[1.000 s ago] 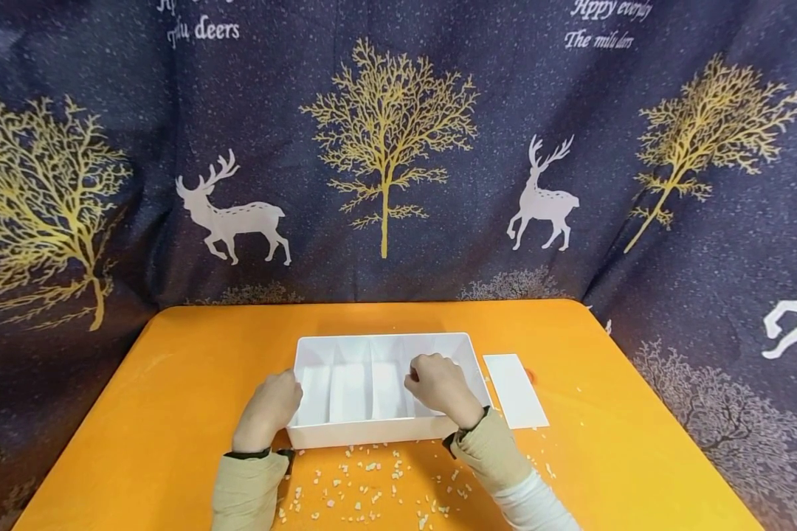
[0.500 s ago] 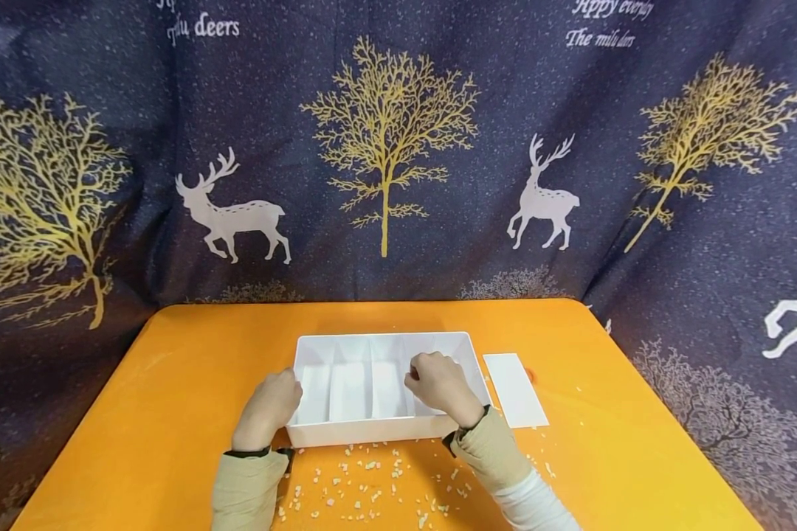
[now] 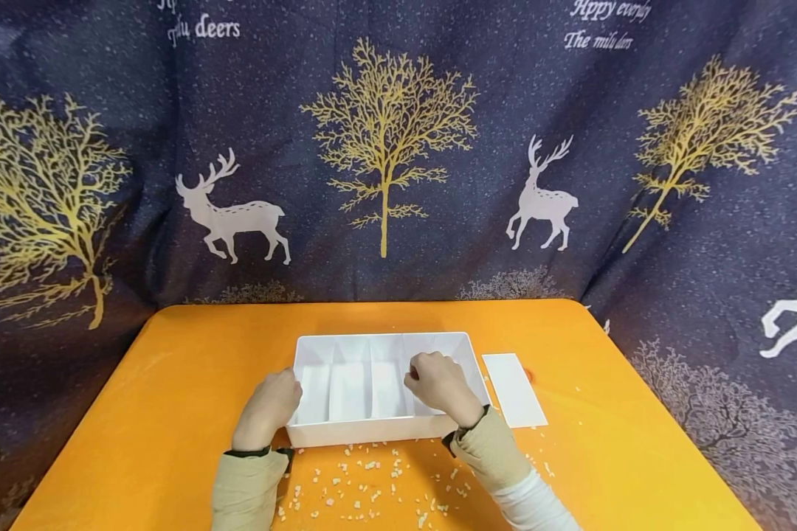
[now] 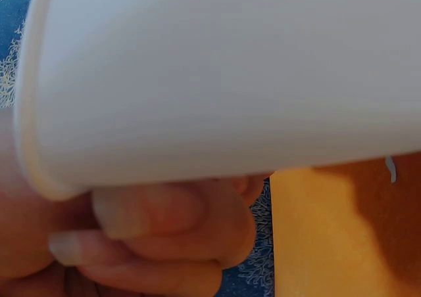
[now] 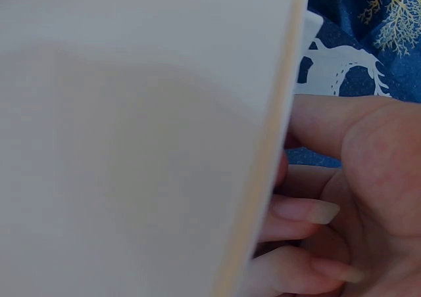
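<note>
A white compartment box sits in the middle of the orange table, with upright dividers across it. At its left end, my left hand grips the side wall; in the left wrist view, curled fingers show below the white wall. My right hand reaches over the front wall into the right part of the box and pinches a thin white divider by its edge. Behind that edge lie the curled fingers in the right wrist view. The right thumb is hidden there.
A loose white rectangular panel lies flat to the right of the box. Small pale crumbs are scattered over the table in front of it. A dark blue cloth with deer and trees hangs behind.
</note>
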Motion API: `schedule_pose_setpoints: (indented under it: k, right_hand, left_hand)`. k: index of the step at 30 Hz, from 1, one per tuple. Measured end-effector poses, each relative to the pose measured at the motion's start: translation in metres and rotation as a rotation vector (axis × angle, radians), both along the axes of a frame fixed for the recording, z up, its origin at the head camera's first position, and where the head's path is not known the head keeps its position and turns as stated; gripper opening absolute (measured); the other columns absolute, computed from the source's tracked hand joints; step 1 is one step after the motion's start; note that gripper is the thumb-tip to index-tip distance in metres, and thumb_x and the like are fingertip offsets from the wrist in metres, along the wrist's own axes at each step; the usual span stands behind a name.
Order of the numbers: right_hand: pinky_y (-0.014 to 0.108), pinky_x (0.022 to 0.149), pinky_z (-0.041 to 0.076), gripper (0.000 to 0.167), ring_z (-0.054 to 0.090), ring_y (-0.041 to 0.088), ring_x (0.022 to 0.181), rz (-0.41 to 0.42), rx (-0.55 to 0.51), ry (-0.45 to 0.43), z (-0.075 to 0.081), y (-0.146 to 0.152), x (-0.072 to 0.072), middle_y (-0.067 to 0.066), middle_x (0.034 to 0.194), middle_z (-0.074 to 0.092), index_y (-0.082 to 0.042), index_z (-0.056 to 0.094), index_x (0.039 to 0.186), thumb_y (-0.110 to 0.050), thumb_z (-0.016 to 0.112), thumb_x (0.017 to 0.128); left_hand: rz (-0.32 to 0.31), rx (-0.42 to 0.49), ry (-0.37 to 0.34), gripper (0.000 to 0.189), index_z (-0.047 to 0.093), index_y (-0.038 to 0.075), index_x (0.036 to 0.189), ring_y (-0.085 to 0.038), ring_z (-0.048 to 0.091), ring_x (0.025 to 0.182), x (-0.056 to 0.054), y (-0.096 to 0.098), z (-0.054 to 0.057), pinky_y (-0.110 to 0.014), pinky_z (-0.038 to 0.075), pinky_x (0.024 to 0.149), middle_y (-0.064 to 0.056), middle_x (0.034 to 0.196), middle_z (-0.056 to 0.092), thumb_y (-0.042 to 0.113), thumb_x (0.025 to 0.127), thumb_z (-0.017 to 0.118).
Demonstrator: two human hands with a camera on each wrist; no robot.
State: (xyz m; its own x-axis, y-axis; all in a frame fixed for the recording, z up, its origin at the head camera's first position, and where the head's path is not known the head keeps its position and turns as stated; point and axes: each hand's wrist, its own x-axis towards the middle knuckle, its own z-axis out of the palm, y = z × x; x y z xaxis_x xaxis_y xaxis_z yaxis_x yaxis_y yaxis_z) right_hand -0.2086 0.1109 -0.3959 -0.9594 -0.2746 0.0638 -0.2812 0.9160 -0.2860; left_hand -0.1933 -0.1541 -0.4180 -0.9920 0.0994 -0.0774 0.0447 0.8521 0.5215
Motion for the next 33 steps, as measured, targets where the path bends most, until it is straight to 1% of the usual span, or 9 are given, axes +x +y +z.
schedule_pose_setpoints:
  k: [6,14,24,33]
  right_hand:
    - [0.025,0.047,0.023,0.043,0.03,0.01,0.046,-0.004,-0.004,-0.012,0.0004,0.0004,0.0002,-0.005,0.05,0.028,-0.017,0.035,0.055,-0.016,0.061,0.089]
    - [0.025,0.046,0.023,0.042,0.03,0.01,0.046,0.003,0.006,0.015,0.0016,0.0006,0.0007,-0.006,0.05,0.028,-0.017,0.034,0.055,-0.016,0.061,0.088]
    - [0.025,0.046,0.022,0.042,0.03,0.01,0.047,0.002,0.002,0.018,0.0027,0.0012,0.0004,-0.005,0.051,0.029,-0.017,0.035,0.055,-0.016,0.061,0.088]
    - [0.025,0.046,0.022,0.042,0.029,0.01,0.046,0.012,-0.002,0.027,0.0029,0.0016,0.0004,-0.005,0.05,0.028,-0.017,0.035,0.055,-0.016,0.061,0.088]
  left_hand:
    - [0.006,0.002,-0.005,0.03,0.052,-0.017,0.116,-0.02,0.051,0.064,0.0001,0.0003,-0.0004,-0.03,0.044,0.056,-0.014,0.078,0.054,0.007,0.098,0.045]
    - [0.007,0.003,0.002,0.03,0.052,-0.016,0.116,-0.02,0.05,0.063,0.0001,0.0005,-0.0009,-0.029,0.042,0.055,-0.013,0.077,0.053,0.007,0.098,0.045]
    - [0.006,0.012,-0.012,0.031,0.052,-0.017,0.117,-0.02,0.05,0.063,0.0003,0.0008,0.0002,-0.029,0.041,0.054,-0.013,0.076,0.052,0.007,0.099,0.045]
    - [0.005,0.001,-0.016,0.032,0.051,-0.017,0.118,-0.021,0.05,0.064,-0.0016,0.0001,-0.0022,-0.029,0.041,0.055,-0.014,0.078,0.053,0.008,0.099,0.045]
